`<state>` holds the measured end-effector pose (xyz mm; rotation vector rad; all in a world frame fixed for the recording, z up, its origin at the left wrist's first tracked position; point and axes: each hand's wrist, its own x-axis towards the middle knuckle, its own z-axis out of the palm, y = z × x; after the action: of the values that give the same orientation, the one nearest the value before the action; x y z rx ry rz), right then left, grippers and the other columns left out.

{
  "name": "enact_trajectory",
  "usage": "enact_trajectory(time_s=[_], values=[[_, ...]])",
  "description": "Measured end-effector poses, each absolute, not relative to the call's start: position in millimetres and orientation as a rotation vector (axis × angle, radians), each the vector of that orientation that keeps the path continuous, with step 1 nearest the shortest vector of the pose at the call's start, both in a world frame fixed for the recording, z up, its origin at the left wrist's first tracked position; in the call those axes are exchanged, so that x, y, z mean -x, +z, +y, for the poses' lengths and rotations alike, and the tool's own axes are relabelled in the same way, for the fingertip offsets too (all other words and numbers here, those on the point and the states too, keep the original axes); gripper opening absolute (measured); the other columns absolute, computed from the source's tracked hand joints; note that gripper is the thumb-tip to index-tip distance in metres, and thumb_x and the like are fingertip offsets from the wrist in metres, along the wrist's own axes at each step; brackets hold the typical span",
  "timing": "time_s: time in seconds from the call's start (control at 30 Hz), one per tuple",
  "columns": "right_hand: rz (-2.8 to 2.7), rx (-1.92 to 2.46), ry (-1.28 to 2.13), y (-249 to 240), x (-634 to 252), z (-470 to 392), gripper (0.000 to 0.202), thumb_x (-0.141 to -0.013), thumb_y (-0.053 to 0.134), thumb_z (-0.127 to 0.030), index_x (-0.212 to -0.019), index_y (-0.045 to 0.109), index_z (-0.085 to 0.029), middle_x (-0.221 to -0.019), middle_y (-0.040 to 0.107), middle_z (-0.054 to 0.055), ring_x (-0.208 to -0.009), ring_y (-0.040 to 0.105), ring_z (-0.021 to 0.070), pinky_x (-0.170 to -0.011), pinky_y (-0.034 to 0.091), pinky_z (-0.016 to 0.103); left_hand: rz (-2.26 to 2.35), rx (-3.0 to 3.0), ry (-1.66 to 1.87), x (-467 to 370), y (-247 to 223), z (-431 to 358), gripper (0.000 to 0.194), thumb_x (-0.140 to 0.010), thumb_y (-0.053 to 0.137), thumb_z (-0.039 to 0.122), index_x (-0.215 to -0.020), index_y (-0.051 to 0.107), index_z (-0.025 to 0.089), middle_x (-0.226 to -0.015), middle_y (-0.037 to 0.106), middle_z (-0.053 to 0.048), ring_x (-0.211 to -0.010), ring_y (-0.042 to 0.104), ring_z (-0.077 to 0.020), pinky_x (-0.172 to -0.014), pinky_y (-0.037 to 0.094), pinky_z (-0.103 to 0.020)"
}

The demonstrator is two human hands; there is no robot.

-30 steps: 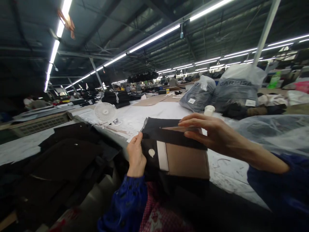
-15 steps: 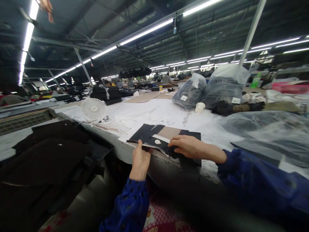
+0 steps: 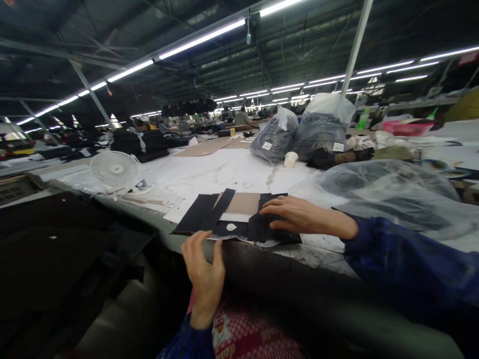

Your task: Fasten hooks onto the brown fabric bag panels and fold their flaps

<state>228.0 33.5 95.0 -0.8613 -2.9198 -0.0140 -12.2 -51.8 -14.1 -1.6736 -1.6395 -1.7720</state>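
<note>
Black fabric pieces (image 3: 194, 213) lie flat at the table's front edge, with a beige panel (image 3: 245, 203) and a white strip among them. A narrow black strip (image 3: 223, 205) slants across the panel's left side. A small white round piece (image 3: 231, 227) rests on the black fabric. My left hand (image 3: 204, 267) is at the near edge of the fabric, thumb and fingers apart, holding nothing. My right hand (image 3: 294, 215) lies over the right part of the fabric, fingers stretched out and touching it.
A white fan (image 3: 115, 169) stands at the left. Bagged goods (image 3: 318, 127) and a white cup (image 3: 291, 159) sit farther back. Clear plastic sheeting (image 3: 396, 194) spreads at the right. Dark fabric (image 3: 48, 269) is piled at the lower left.
The view has turned right. My left hand has come off the fabric's near edge and opened. The fabric lies flatter, and the narrow black strip now slants over the beige panel.
</note>
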Motion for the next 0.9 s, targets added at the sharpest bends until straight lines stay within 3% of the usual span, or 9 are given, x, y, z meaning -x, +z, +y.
enact_trajectory(time_s=[0.07, 0.17, 0.23, 0.33, 0.43, 0.53, 0.67, 0.8, 0.9], values=[[-2.911, 0.89, 0.05, 94, -237, 34, 0.026, -0.096, 0.047, -0.024, -0.11, 0.067, -0.016, -0.106, 0.068, 0.011, -0.099, 0.061, 0.023, -0.085, 0.045, 0.036, -1.358, 2.063, -1.56, -6, -8, -54, 0.016, -0.088, 0.057, 0.012, -0.103, 0.06, 0.018, -0.099, 0.063, -0.007, -0.101, 0.052, -0.0208, -0.095, 0.043, -0.04], [-2.947, 0.806, 0.288, 95, -252, 28, 0.023, -0.095, 0.05, -0.027, -0.106, 0.068, -0.017, -0.099, 0.068, 0.007, -0.091, 0.061, 0.0189, -0.08, 0.046, 0.03, -1.183, 2.372, -1.379, -36, -2, -48, 0.019, -0.089, 0.056, 0.012, -0.106, 0.062, 0.017, -0.099, 0.066, -0.008, -0.097, 0.052, -0.0214, -0.089, 0.045, -0.038], [-2.965, 0.792, 0.388, 92, -263, 22, 0.022, -0.091, 0.059, -0.029, -0.107, 0.067, -0.017, -0.101, 0.065, 0.007, -0.091, 0.061, 0.0181, -0.079, 0.046, 0.029, -1.192, 2.452, -1.314, -55, -1, -40, 0.014, -0.09, 0.054, 0.013, -0.097, 0.065, 0.017, -0.092, 0.067, -0.007, -0.09, 0.054, -0.0213, -0.082, 0.045, -0.037], [-2.905, 0.953, 0.265, 82, -278, 20, 0.014, -0.084, 0.066, -0.019, -0.097, 0.068, -0.017, -0.1, 0.064, 0.007, -0.094, 0.06, 0.0197, -0.079, 0.045, 0.03, -1.284, 2.532, -1.279, -79, 0, -27, 0.015, -0.091, 0.052, 0.012, -0.086, 0.066, 0.017, -0.086, 0.067, -0.005, -0.085, 0.055, -0.0206, -0.078, 0.043, -0.037], [-2.804, 1.117, 0.237, 75, -291, 22, 0.011, -0.081, 0.064, -0.013, -0.091, 0.067, -0.016, -0.091, 0.065, 0.006, -0.085, 0.06, 0.0187, -0.073, 0.044, 0.029, -1.401, 2.589, -1.204, -94, 3, -20, 0.013, -0.087, 0.06, 0.017, -0.098, 0.065, 0.017, -0.091, 0.067, -0.006, -0.089, 0.055, -0.0228, -0.079, 0.042, -0.038], [-2.754, 1.063, 0.418, 75, -305, 18, 0.011, -0.084, 0.062, -0.018, -0.093, 0.068, -0.015, -0.09, 0.067, 0.005, -0.08, 0.061, 0.0164, -0.073, 0.045, 0.028, -1.483, 2.607, -1.159, -99, 6, -18, 0.025, -0.085, 0.063, 0.017, -0.11, 0.064, 0.019, -0.091, 0.066, -0.005, -0.089, 0.054, -0.0228, -0.08, 0.041, -0.037], [-2.654, 1.06, 0.618, 77, -332, 2, 0.023, -0.09, 0.057, -0.031, -0.103, 0.071, -0.017, -0.102, 0.072, 0.007, -0.09, 0.066, 0.0181, -0.081, 0.046, 0.028, -1.412, 2.618, -1.125, -96, 3, -19, 0.013, -0.088, 0.058, 0.018, -0.091, 0.071, 0.022, -0.09, 0.065, -0.004, -0.088, 0.053, -0.0215, -0.079, 0.04, -0.036], [-2.526, 1.276, 0.448, 77, -347, -10, 0.022, -0.091, 0.056, -0.03, -0.097, 0.072, -0.017, -0.089, 0.073, 0.006, -0.074, 0.066, 0.0174, -0.067, 0.046, 0.028, -1.345, 2.564, -1.117, -97, 0, -21, 0.016, -0.09, 0.056, 0.018, -0.089, 0.072, 0.021, -0.09, 0.066, -0.005, -0.085, 0.051, -0.0213, -0.076, 0.039, -0.036], [-2.554, 1.202, 0.23, 74, -334, -11, 0.019, -0.09, 0.057, -0.023, -0.102, 0.07, -0.017, -0.103, 0.069, 0.01, -0.084, 0.066, 0.0189, -0.074, 0.048, 0.03, -1.331, 2.538, -1.103, -100, 0, -22, 0.016, -0.089, 0.056, 0.017, -0.09, 0.072, 0.021, -0.089, 0.066, -0.006, -0.084, 0.052, -0.0213, -0.074, 0.038, -0.036]])
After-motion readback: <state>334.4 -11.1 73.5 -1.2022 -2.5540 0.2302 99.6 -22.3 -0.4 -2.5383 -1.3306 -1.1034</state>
